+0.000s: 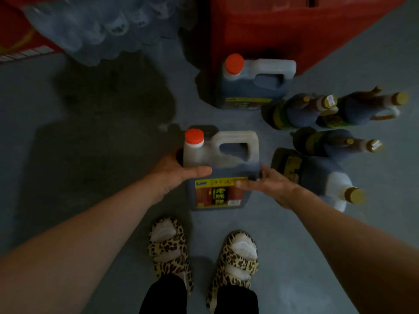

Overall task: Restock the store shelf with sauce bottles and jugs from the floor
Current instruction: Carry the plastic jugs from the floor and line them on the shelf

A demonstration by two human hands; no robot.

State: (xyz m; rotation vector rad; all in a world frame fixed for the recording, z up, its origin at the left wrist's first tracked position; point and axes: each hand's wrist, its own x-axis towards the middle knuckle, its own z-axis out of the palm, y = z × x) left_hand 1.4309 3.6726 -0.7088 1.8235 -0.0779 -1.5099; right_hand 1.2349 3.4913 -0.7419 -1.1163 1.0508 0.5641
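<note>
The two bare forearms fill the lower corners of the frame and reach inward to the left hand and right hand, which clasp a dark sauce jug from either side at centre frame. The left thumb lies across the jug's shoulder below the red cap, with the fingers hidden behind; the right hand's fingers curl round the far corner by the yellow label. The moulded handle is left free, probably because a two-sided hold steadies a heavy, full jug better for lifting.

Largest of the rest, a red display unit blocks the upper right, and a shrink-wrapped pack of water bottles crowds the upper left. A second red-capped jug stands just in front of the red unit. A cluster of gold-capped sauce bottles lies at right, close beside the right wrist, so that side is tight. The grey floor at left is open. Leopard-print sandals stand just below the jug.
</note>
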